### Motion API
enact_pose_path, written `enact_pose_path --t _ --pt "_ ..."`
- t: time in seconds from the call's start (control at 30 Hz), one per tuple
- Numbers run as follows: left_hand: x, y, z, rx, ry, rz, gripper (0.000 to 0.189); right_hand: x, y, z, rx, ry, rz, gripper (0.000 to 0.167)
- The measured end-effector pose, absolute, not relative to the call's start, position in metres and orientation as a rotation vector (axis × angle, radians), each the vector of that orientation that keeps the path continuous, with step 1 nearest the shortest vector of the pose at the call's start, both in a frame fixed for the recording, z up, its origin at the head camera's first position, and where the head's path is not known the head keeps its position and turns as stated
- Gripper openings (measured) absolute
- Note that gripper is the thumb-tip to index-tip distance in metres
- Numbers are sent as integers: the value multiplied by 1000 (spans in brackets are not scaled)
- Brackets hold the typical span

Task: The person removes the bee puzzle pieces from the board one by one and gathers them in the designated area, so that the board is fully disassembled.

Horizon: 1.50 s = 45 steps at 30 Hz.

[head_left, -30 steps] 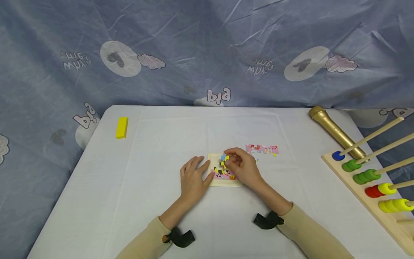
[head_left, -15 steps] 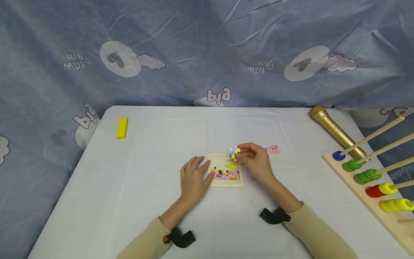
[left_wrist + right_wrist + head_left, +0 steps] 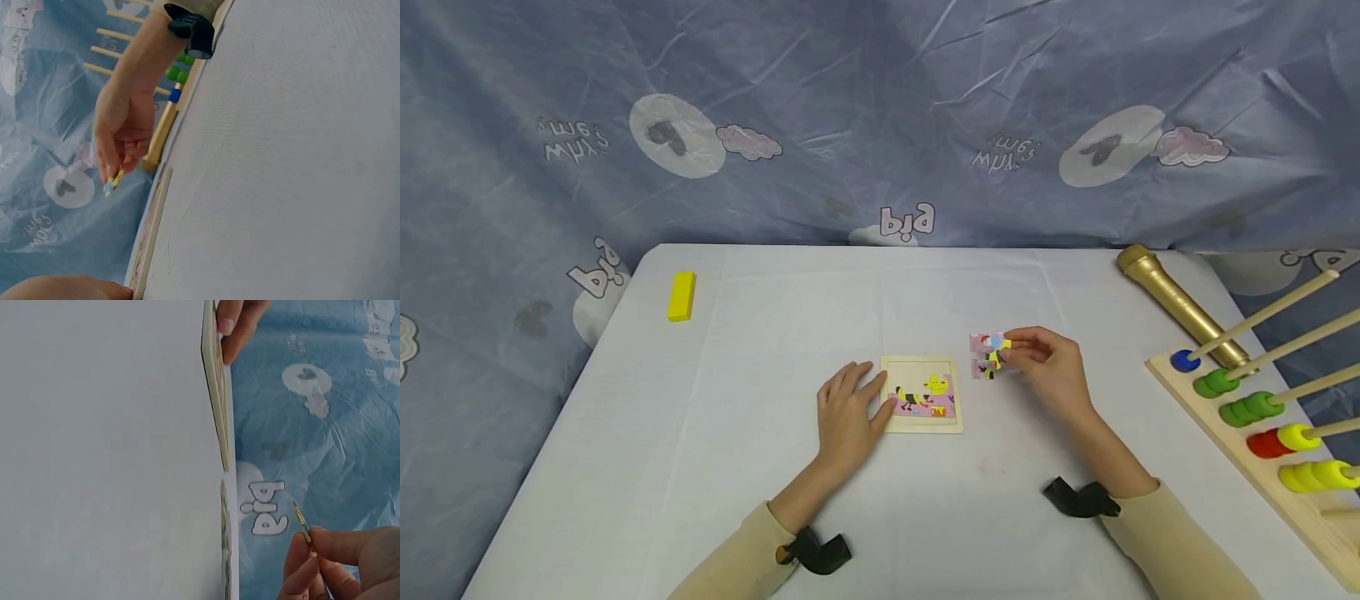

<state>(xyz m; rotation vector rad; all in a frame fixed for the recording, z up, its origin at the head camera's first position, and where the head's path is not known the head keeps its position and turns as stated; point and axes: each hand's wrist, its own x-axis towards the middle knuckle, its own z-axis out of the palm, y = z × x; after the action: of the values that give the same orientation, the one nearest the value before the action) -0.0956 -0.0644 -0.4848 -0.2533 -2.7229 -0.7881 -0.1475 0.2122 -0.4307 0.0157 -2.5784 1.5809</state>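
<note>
A small wooden puzzle tray [image 3: 921,429] lies flat on the white table, its near part filled with pink, yellow and black jigsaw pieces [image 3: 940,409] and its far part showing bare wood. My left hand [image 3: 850,417] rests at the tray's left edge, fingers spread and thumb touching the frame. To the right of the tray, my right hand [image 3: 1051,371] pinches a blue, yellow and black jigsaw piece [image 3: 302,524] between thumb and fingers. It is raised off the table, over loose pink pieces [image 3: 977,367] that it and the hand partly hide.
A yellow block [image 3: 682,297] lies at the far left of the table. At the right stand a wooden bead abacus [image 3: 1247,450] with slanting rods and a gold microphone [image 3: 1180,300] behind it. A blue printed cloth [image 3: 820,125] hangs behind the table.
My right hand has moved from over the tray rightward to above the loose pieces, still pinching the jigsaw piece. The tray is now uncovered. My left hand has stayed in place.
</note>
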Motion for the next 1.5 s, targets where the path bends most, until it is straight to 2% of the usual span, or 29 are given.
enact_pose_path --t 0.47,0.97,1.5 --pt "-96 -64 -485 -257 -2716 -797 38 -143 241 -438 -77 -2631 1525 26" --pt "-95 -64 -483 -258 -2733 -808 39 -142 238 -453 -47 -2766 1271 19" --pt "-95 -64 -483 -258 -2730 -800 39 -141 232 -462 98 -2724 1028 10"
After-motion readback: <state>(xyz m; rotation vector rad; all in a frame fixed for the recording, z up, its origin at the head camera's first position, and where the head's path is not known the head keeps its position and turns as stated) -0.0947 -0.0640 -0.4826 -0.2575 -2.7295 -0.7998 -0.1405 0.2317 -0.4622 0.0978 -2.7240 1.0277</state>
